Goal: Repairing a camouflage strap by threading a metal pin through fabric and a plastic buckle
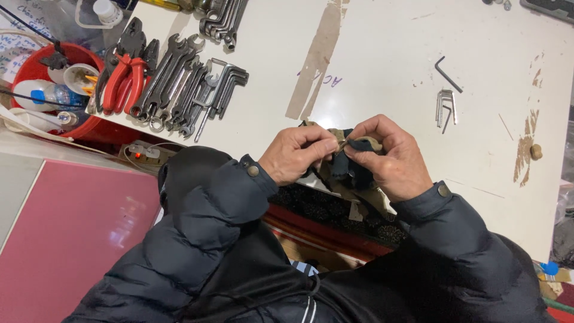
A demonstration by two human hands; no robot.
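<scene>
Hands: two | left hand (297, 154), right hand (387, 157) fingers pinching one tan-black strap piece (348, 170) | pliers (124, 76): one

A white table (388, 54) fills most of the view, its top scuffed, with brown patches where the surface has peeled and a strip of brownish tape (314, 60) running across it. Beside the table on the left stands a red bucket (89, 128), and next to that a power strip (143, 152) lies with a small light glowing. A pink panel (72, 233) takes up the lower left corner. The light is even and soft.
</scene>
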